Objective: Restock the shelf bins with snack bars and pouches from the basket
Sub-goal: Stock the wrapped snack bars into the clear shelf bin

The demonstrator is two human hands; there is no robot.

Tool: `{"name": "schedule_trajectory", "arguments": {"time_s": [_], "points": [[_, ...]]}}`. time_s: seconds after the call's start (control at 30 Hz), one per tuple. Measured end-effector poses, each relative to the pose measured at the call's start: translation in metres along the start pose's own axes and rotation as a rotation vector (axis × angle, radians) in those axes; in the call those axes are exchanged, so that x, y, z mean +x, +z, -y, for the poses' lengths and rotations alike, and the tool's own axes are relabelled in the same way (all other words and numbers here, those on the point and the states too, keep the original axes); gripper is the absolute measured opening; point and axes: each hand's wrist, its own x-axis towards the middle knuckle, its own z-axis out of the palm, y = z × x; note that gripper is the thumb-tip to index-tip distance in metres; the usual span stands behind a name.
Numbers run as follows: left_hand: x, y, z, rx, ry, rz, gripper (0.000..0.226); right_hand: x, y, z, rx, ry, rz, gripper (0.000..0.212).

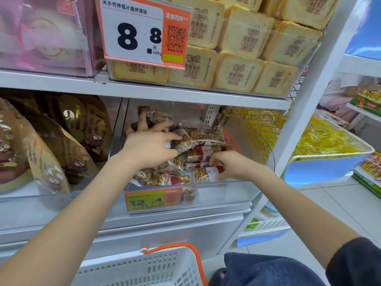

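A clear shelf bin point(237, 190) is holding a heap of nut snack bars point(206, 139) in clear wrappers, with an orange price tag point(153, 200) on its front wall. The left hand point(149, 144) is reaching over the heap, its grip curling round one bar point(183, 142). The right hand point(228, 163) is pinching another bar point(206, 172) near the front. The white basket point(144, 269) is sitting below.
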Motion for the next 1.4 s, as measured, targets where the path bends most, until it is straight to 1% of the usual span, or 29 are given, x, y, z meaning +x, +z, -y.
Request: {"name": "schedule_trajectory", "arguments": {"time_s": [0.17,0.23,0.3,0.33,0.4,0.43,0.47,0.53,0.57,0.63,0.67,0.7,0.77,0.83,0.87,0.93,1.03,1.07,1.17,1.23,1.27,1.3,1.37,1.4], "points": [[0.000,0.001,0.002,-0.002,0.008,-0.008,0.046,0.012,0.004,0.009,0.085,-0.040,-0.035,0.041],[0.000,0.001,0.002,-0.001,0.007,-0.008,0.046,0.013,0.005,0.011,0.084,-0.038,-0.021,0.041],[0.000,0.001,0.001,0.003,0.008,-0.010,0.046,0.010,0.000,0.012,0.141,-0.004,-0.057,0.037],[0.000,0.001,0.001,0.005,0.011,-0.012,0.046,0.007,-0.006,0.013,0.258,0.038,-0.116,0.035],[0.000,0.002,0.001,0.003,0.014,-0.015,0.046,0.000,-0.024,0.024,0.678,0.134,-0.277,0.034],[0.000,0.001,0.001,0.002,0.014,-0.015,0.047,-0.001,-0.033,0.032,0.866,0.178,-0.331,0.038],[0.000,0.002,0.001,0.003,0.013,-0.015,0.047,0.001,-0.039,0.042,0.975,0.208,-0.339,0.044],[0.000,0.002,0.001,0.009,0.010,-0.020,0.048,0.010,-0.041,0.066,1.058,0.242,-0.284,0.057],[0.000,0.003,0.001,0.011,0.010,-0.025,0.050,0.016,-0.035,0.078,1.082,0.261,-0.271,0.059],[0.001,0.003,0.001,0.010,0.010,-0.040,0.051,0.025,-0.024,0.092,1.169,0.317,-0.323,0.049],[0.001,0.003,0.001,0.009,0.010,-0.045,0.051,0.024,-0.022,0.092,1.270,0.354,-0.359,0.045],[0.001,0.003,0.001,0.010,0.009,-0.046,0.052,0.019,-0.023,0.089,1.407,0.398,-0.399,0.046],[0.001,0.003,0.002,0.020,0.001,-0.038,0.054,0.003,-0.029,0.073,1.662,0.477,-0.477,0.059],[0.002,0.004,0.002,0.025,-0.004,-0.032,0.054,-0.018,-0.032,0.053,1.734,0.517,-0.482,0.080],[0.002,0.005,0.002,0.026,-0.002,-0.035,0.053,-0.029,-0.034,0.047,1.708,0.525,-0.458,0.087],[0.002,0.005,0.002,0.026,0.003,-0.039,0.050,-0.043,-0.033,0.038,1.529,0.558,-0.373,0.085],[0.002,0.004,0.002,0.026,0.006,-0.027,0.048,-0.047,-0.031,0.025,0.989,0.561,-0.233,0.068],[0.002,0.004,0.001,0.026,0.007,-0.024,0.048,-0.046,-0.031,0.022,0.884,0.561,-0.203,0.065],[0.002,0.005,0.003,0.025,0.011,-0.031,0.049,-0.042,-0.028,0.021,0.727,0.524,-0.047,0.074],[0.002,0.005,0.003,0.029,0.014,-0.037,0.049,-0.039,-0.023,0.027,0.595,0.456,0.039,0.079],[0.003,0.005,0.003,0.029,0.015,-0.038,0.050,-0.037,-0.020,0.026,0.476,0.393,0.049,0.081],[0.003,0.005,0.003,0.029,0.017,-0.037,0.050,-0.034,-0.019,0.025,0.339,0.316,0.044,0.081],[0.003,0.005,0.003,0.031,0.020,-0.036,0.050,-0.031,-0.026,0.025,0.120,0.140,0.002,0.074],[0.003,0.005,0.003,0.034,0.019,-0.036,0.050,-0.029,-0.029,0.025,0.003,0.041,-0.039,0.077]]}}
